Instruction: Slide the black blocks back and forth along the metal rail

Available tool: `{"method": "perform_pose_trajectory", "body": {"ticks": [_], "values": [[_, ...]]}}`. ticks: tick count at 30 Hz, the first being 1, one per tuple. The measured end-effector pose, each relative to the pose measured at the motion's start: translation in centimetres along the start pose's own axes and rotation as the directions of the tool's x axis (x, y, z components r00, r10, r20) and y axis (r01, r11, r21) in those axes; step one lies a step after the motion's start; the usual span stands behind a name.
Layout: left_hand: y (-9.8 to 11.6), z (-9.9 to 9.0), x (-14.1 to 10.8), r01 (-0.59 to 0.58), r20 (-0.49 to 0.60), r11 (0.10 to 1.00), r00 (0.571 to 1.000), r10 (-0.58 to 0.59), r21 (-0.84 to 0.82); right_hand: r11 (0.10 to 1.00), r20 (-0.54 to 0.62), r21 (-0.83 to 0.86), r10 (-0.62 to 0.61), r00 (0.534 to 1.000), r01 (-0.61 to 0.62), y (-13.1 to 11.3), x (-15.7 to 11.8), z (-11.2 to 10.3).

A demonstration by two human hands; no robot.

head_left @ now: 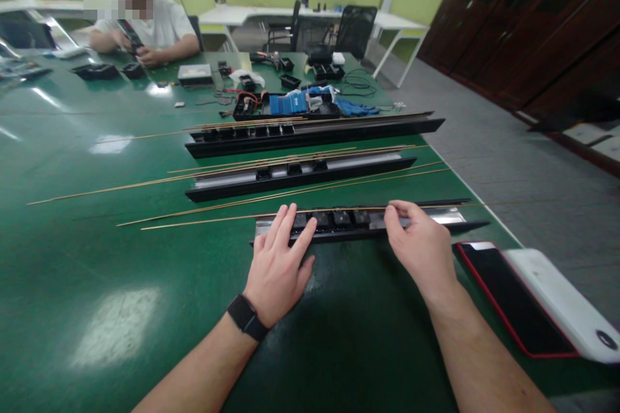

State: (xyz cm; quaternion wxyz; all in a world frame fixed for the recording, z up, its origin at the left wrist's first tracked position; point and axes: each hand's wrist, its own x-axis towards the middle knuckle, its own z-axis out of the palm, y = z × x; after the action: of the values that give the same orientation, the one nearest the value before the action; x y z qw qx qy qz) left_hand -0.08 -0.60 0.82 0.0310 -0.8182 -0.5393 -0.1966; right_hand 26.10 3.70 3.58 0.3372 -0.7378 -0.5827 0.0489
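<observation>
Nearest to me lies a long black channel (pixel 416 231) with a silvery inner face. Several black blocks (pixel 341 219) sit in a row inside it. My left hand (pixel 278 264), a dark band on its wrist, rests with spread fingers over the channel's left part, fingertips at the blocks. Along the channel's far side runs a thin gold-coloured rod (pixel 203 222), its left end jutting out over the table. The thumb and forefinger of my right hand (pixel 419 239) pinch at this rod, right of the blocks; the exact contact is partly hidden by the fingers.
Two similar channels (pixel 232 191) (pixel 320 137) lie farther back, with loose thin rods (pixel 281 192) between. Behind them is a black tray (pixel 237 111) with blue packets. A red-edged phone (pixel 513 297) and white device (pixel 562 303) lie right. A person (pixel 169 32) sits across the table.
</observation>
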Motion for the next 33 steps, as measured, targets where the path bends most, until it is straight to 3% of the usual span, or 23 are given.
{"method": "perform_pose_trajectory", "body": {"ticks": [33], "values": [[0.05, 0.03, 0.02, 0.007, 0.001, 1.000, 1.000, -0.007, 0.004, 1.000, 0.016, -0.015, 0.008, 1.000, -0.007, -0.19, -0.03, -0.09]]}}
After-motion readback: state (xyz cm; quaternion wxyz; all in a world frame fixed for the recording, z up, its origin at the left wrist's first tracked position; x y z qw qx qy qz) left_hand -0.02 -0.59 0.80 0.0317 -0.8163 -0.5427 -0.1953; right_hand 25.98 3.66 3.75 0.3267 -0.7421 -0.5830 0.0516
